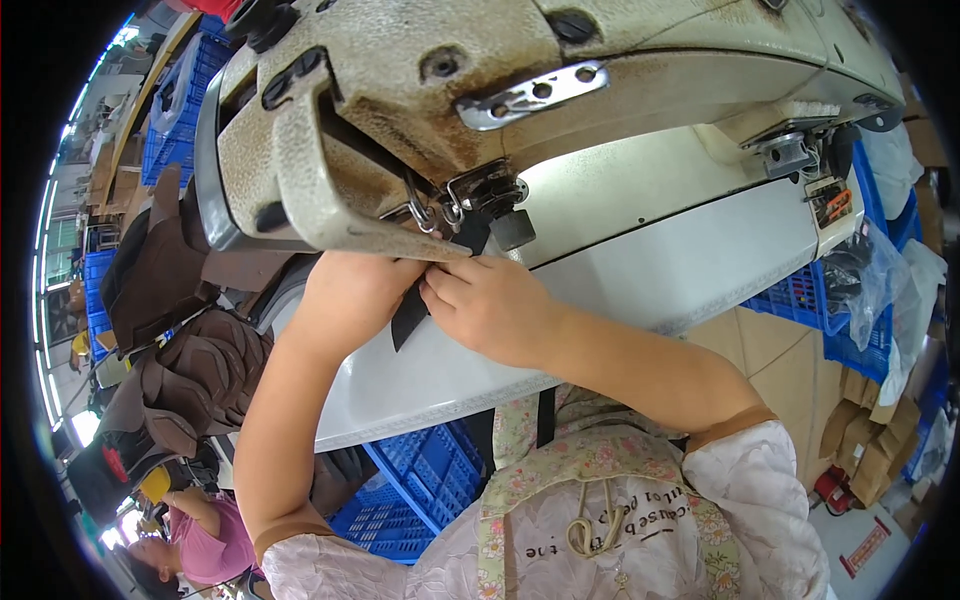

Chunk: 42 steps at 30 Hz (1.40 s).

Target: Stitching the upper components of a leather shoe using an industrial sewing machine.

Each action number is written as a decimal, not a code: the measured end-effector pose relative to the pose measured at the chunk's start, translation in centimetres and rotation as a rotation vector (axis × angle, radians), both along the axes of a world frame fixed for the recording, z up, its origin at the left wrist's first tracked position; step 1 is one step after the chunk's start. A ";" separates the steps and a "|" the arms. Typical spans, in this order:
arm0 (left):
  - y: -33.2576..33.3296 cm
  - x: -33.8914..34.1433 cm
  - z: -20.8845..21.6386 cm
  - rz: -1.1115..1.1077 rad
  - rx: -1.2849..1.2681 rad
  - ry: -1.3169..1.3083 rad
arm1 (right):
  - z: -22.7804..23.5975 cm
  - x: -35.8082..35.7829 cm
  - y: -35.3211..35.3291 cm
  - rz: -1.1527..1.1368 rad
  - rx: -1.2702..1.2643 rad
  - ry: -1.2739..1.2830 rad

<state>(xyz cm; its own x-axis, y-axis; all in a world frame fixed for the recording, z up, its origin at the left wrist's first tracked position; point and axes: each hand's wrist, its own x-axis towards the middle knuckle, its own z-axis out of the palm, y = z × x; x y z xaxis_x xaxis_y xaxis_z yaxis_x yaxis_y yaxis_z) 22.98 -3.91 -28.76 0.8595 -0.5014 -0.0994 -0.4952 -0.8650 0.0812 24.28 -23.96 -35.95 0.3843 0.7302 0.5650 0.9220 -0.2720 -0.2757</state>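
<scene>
My left hand (352, 297) and my right hand (492, 308) meet under the head of a beige sewing machine (390, 100), close in front of its needle area. Between them a black strip of material (408, 318) hangs toward me over the white table, its upper part running up to the presser foot (490, 195). The fingers of my right hand are curled and closed at the strip's edge. My left hand is closed at the strip's other side, its fingertips partly hidden by the machine's cover.
Stacked dark brown pieces (190, 385) lie at the left of the white sewing table (640, 275). Blue plastic crates (425, 475) stand below it, with another crate (870, 340) at the right. A person in pink (215, 540) sits at the lower left. Cardboard pieces (870, 440) lie at the right.
</scene>
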 end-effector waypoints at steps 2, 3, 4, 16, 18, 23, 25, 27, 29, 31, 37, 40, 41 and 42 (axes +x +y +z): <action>0.1 0.0 0.0 -0.014 0.013 -0.007 | 0.0 0.0 0.0 -0.016 0.039 0.004; 0.2 0.1 0.0 -0.029 0.028 -0.013 | 0.0 0.0 -0.1 -0.013 0.040 0.005; 0.2 0.1 0.0 -0.026 0.030 -0.013 | 0.1 0.0 -0.2 -0.009 0.029 0.018; 0.1 0.3 -0.1 -0.068 -0.014 -0.046 | 0.6 0.2 -0.4 0.004 0.030 0.073; 0.2 0.3 -0.4 -0.102 -0.005 -0.091 | 0.4 0.1 -0.2 0.001 0.024 0.084; -0.4 0.3 -0.3 -0.055 0.103 -0.052 | 0.3 0.2 -0.2 0.039 -0.011 0.040; -0.7 0.0 -0.4 -0.006 0.166 -0.006 | 0.5 0.2 -0.3 0.032 -0.027 0.039; -1.0 -0.1 -0.3 -0.001 0.065 -0.062 | 0.5 0.2 -0.3 0.023 -0.042 0.039; -0.9 -0.3 -0.7 -0.018 0.052 -0.091 | 0.4 0.2 -0.3 0.023 -0.037 0.063; -0.7 -0.6 -1.1 -0.030 0.043 -0.119 | 0.6 0.3 -0.5 0.025 -0.058 0.071; -1.5 -0.6 -1.2 0.013 -0.100 -0.102 | 0.7 0.4 -0.9 0.016 -0.070 0.092; -1.7 -0.6 -1.3 0.015 -0.110 -0.107 | 1.2 0.5 -1.4 0.009 -0.091 0.095; -1.7 -0.8 -1.6 0.028 -0.087 -0.101 | 1.3 0.5 -1.5 0.002 -0.111 0.093; -1.8 -0.9 -1.7 0.042 -0.065 -0.095 | 1.2 0.6 -1.6 0.003 -0.111 0.094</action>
